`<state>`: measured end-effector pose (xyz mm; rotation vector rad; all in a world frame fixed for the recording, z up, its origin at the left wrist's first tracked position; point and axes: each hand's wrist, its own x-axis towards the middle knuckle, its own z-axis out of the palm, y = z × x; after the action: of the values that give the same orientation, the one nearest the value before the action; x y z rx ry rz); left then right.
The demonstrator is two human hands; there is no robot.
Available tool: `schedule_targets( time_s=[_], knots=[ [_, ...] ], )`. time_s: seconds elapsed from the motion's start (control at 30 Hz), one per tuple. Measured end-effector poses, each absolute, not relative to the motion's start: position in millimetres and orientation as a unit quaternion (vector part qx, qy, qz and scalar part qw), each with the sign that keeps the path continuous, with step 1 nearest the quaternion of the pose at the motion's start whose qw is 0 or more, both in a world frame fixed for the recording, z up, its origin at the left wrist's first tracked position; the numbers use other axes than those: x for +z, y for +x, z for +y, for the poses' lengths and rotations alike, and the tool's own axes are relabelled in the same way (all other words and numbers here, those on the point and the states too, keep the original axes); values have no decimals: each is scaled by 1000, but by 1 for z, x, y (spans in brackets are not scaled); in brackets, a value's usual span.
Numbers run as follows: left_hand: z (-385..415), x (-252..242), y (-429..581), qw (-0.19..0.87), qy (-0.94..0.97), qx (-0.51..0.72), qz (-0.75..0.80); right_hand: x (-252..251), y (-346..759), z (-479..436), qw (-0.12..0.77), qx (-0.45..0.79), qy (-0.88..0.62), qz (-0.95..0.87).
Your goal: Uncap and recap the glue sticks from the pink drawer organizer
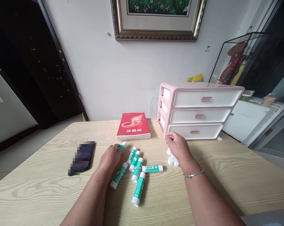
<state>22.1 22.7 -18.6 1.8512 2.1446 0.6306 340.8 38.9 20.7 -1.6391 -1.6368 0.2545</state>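
My left hand (111, 156) is closed around a green-and-white glue stick (122, 146), whose white end sticks out past the fingers. Beside it on the table lie several more glue sticks (137, 169), most of them slanting, and one lying crosswise (152, 169) towards the right. My right hand (178, 146) hovers before the lowest drawer with thumb and fingers pinched together. Whatever may be between those fingertips is too small to make out. Below that hand sit several small white round caps (171, 160), partly covered by it.
A red book (134, 125) lies near the wall. The pink-and-white drawer unit (198, 111) stands at the back right, close to my right hand. A dark phone (82, 158), partly pixelated, rests on the left of the wooden table (50, 194).
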Motion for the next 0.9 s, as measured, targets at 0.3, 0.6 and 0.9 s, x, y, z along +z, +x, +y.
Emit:
schedule_targets(
  time_s=[0.3, 0.6, 0.9],
  knots=[
    [32, -21, 24, 97, 661, 235, 707, 23, 345, 24, 199, 86, -670, -710],
    [0, 0, 42, 123, 667, 287, 676, 24, 343, 11, 79, 79, -651, -751],
    [-7, 3, 61, 129, 737, 173, 641, 22, 333, 1, 41, 61, -604, -794]
  ],
)
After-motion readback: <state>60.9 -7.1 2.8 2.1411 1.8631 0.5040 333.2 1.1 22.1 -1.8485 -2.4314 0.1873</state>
